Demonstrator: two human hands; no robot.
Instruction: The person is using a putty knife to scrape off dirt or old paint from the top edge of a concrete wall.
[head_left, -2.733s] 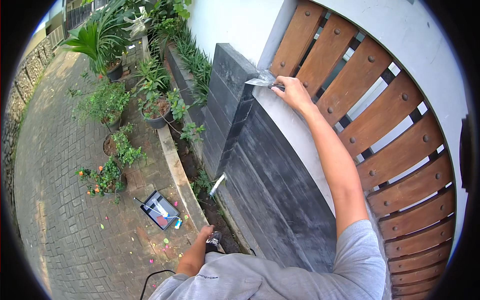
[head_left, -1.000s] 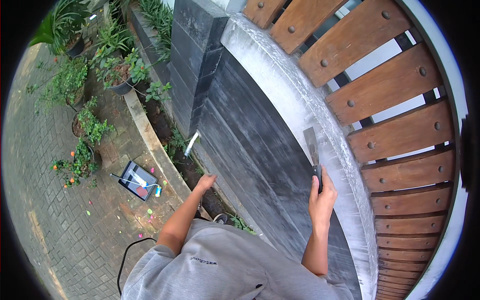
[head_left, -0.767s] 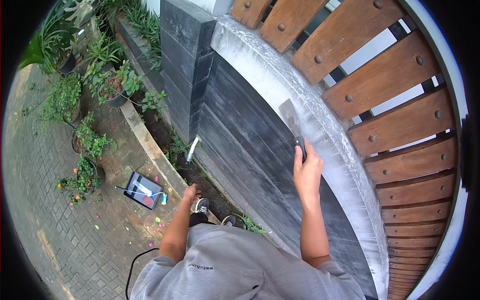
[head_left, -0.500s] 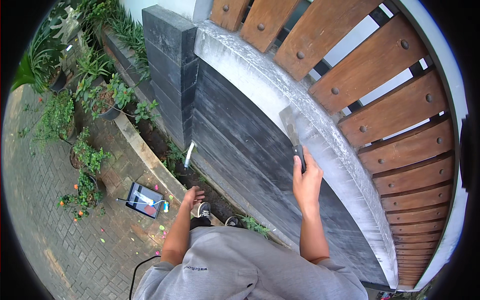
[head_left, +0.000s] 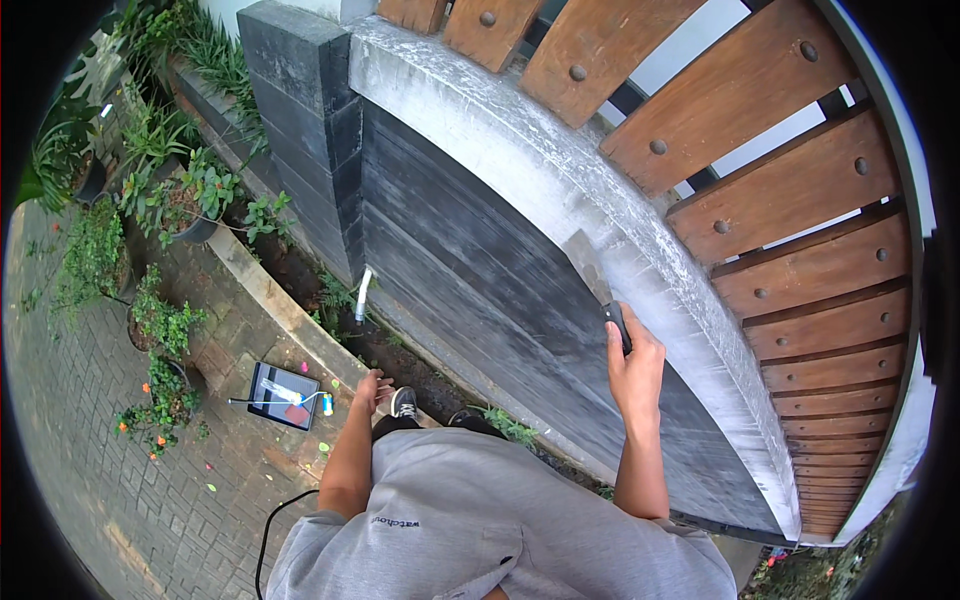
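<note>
the scraper (head_left: 597, 285) sits at about 2 o'clock from the picture's middle, its flat blade laid against the pale concrete ledge (head_left: 520, 150) that caps the dark wall (head_left: 470, 290). the blade points up toward 11 o'clock and lies nearly flat to the surface, an angle that looks suited to shaving a coating off rather than digging in. the right hand (head_left: 632, 365) is wrapped tight round the black handle, fingers closed, arm raised from 5 o'clock so the wrist lines up behind the blade. above the ledge, toward 1 o'clock, brown wooden slats (head_left: 790, 180) run slantwise. the left hand (head_left: 372, 388) hangs low at 8 o'clock from centre, fingers loosely spread and holding nothing, seemingly just out for balance. just past it, at 9 o'clock, a small tray (head_left: 283, 395) lies on the brick paving (head_left: 90, 480), within reach. potted plants (head_left: 175, 200) line the kerb toward 10 o'clock.
</note>
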